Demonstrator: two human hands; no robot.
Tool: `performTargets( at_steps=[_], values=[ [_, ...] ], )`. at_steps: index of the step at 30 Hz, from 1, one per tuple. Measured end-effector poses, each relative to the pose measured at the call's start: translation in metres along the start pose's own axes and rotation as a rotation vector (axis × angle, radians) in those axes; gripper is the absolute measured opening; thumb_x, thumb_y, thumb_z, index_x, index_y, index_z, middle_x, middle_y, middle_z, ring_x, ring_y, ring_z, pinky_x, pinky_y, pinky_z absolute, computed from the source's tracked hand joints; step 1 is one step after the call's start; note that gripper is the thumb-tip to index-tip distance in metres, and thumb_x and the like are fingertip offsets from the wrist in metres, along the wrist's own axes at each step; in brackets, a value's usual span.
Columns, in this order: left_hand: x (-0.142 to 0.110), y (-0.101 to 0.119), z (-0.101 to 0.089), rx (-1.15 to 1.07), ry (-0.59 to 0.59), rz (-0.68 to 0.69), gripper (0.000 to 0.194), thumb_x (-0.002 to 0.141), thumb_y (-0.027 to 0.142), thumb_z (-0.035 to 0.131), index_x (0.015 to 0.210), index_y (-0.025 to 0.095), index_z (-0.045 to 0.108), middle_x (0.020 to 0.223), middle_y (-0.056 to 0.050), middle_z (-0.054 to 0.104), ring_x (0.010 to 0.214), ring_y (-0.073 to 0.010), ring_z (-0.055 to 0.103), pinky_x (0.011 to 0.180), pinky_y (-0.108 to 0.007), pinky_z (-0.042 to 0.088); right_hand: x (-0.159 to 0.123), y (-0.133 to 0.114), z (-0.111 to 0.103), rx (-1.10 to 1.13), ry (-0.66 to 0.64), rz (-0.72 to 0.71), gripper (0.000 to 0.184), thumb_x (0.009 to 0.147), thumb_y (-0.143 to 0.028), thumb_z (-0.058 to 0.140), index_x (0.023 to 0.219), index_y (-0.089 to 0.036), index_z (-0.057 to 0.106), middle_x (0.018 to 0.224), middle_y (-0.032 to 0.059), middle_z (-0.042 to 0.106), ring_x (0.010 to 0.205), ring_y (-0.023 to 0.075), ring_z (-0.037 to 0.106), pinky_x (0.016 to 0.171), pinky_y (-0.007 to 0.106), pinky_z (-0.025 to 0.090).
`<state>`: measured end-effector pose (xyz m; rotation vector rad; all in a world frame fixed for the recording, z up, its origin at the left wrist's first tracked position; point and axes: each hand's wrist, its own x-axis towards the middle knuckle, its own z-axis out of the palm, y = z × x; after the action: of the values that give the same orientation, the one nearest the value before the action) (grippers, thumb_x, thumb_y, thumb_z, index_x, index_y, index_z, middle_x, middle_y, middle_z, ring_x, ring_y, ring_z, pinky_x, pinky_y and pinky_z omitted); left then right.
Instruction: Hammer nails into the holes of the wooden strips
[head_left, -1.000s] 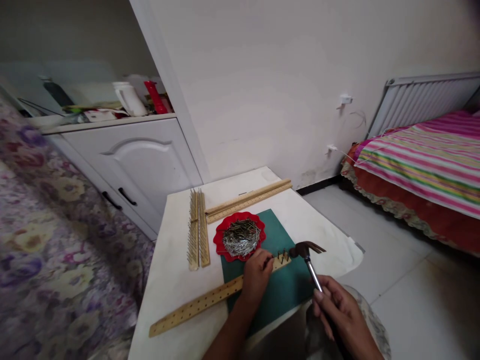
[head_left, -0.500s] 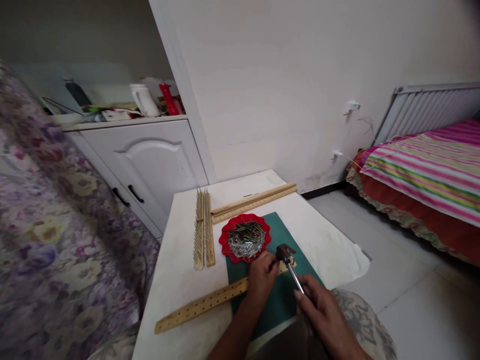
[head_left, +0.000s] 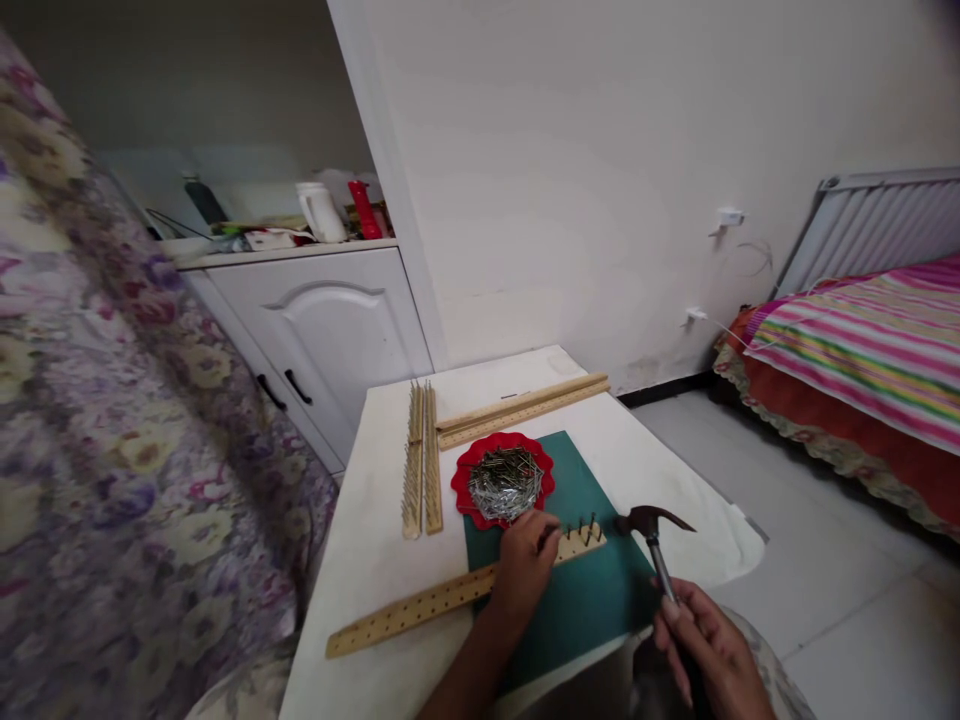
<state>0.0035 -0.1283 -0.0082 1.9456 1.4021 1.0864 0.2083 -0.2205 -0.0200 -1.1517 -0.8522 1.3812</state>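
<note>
My right hand grips a claw hammer by its handle, the metal head raised right of the drilled wooden strip. That strip lies slantwise across the green mat. My left hand rests over the strip with curled, pinched fingers; what they hold, if anything, is too small to make out. Several nails stand in the strip's right end, beside my left fingers. Just beyond that hand, a red scalloped dish holds a pile of loose nails.
Two strips studded with nails lie at the table's left. More wooden strips lie along the back of the white table. A floral curtain hangs left, a white cabinet stands behind, and a bed is at right.
The hammer has swung right and away from the strip with my right hand, uncovering the upright nails. My left hand stays at about the same place on the strip. The view has shifted slightly.
</note>
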Motion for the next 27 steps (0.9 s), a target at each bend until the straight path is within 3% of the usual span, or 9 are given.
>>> performTargets(
  at_steps=[4,7,11,14,19,23,27],
  values=[
    [0.027,-0.008,-0.027,0.137,0.107,0.0,0.016,0.085,0.022,0.047,0.083,0.019,0.063,0.08,-0.002,0.062,0.072,-0.0145,0.056,0.067,-0.025,0.042,0.002,0.01,-0.008,-0.012,0.027,0.024,0.036,0.073,-0.053,0.067,0.093,-0.024,0.056,0.054,-0.0061,0.062,0.03,0.0067,0.043,0.031,0.019,0.032],
    [0.061,-0.022,-0.042,0.324,0.16,-0.008,0.019,0.083,0.016,0.047,0.095,0.019,0.061,0.09,-0.005,0.063,0.082,-0.017,0.057,0.075,-0.028,0.043,0.001,0.013,-0.004,-0.023,0.026,0.012,0.038,0.072,-0.054,0.067,0.091,-0.023,0.057,0.055,-0.005,0.063,0.029,0.006,0.043,0.031,0.018,0.03],
    [0.099,-0.037,-0.045,0.581,0.091,-0.021,0.023,0.079,0.012,0.051,0.098,0.018,0.062,0.103,-0.009,0.062,0.099,-0.0219,0.054,0.084,-0.032,0.04,0.002,0.013,-0.001,-0.02,-0.004,0.06,0.043,0.071,-0.056,0.068,0.095,-0.022,0.055,0.054,-0.0048,0.063,0.03,0.0057,0.044,0.032,0.017,0.028],
    [0.114,-0.04,-0.04,0.609,0.037,-0.024,0.016,0.076,0.011,0.054,0.085,0.017,0.066,0.093,-0.009,0.064,0.09,-0.0222,0.057,0.08,-0.031,0.04,0.004,0.015,-0.001,0.016,-0.019,0.061,0.043,0.073,-0.054,0.067,0.097,-0.022,0.053,0.055,-0.0052,0.063,0.03,0.0052,0.043,0.033,0.017,0.028],
    [0.121,-0.039,-0.038,0.618,-0.007,-0.045,0.018,0.078,0.013,0.05,0.072,0.017,0.066,0.075,-0.005,0.064,0.073,-0.0196,0.057,0.07,-0.029,0.04,0.005,0.018,-0.005,-0.007,-0.041,0.021,0.037,0.078,-0.052,0.062,0.097,-0.022,0.052,0.056,-0.005,0.063,0.029,0.0044,0.041,0.033,0.017,0.027],
    [0.115,-0.028,-0.05,0.614,0.015,-0.038,0.021,0.084,0.014,0.044,0.081,0.018,0.064,0.084,-0.006,0.065,0.081,-0.0195,0.058,0.074,-0.029,0.04,0.004,0.018,-0.006,-0.027,-0.021,-0.013,0.035,0.079,-0.051,0.061,0.096,-0.022,0.053,0.056,-0.0059,0.063,0.028,0.0047,0.041,0.031,0.017,0.027],
    [0.088,-0.007,-0.066,0.539,0.048,0.053,0.021,0.087,0.017,0.041,0.09,0.02,0.061,0.091,-0.005,0.064,0.088,-0.0185,0.057,0.078,-0.027,0.041,0.002,0.014,-0.004,-0.019,-0.006,-0.037,0.033,0.081,-0.049,0.06,0.097,-0.021,0.053,0.057,-0.0067,0.062,0.029,0.0038,0.041,0.03,0.016,0.029]
  ],
)
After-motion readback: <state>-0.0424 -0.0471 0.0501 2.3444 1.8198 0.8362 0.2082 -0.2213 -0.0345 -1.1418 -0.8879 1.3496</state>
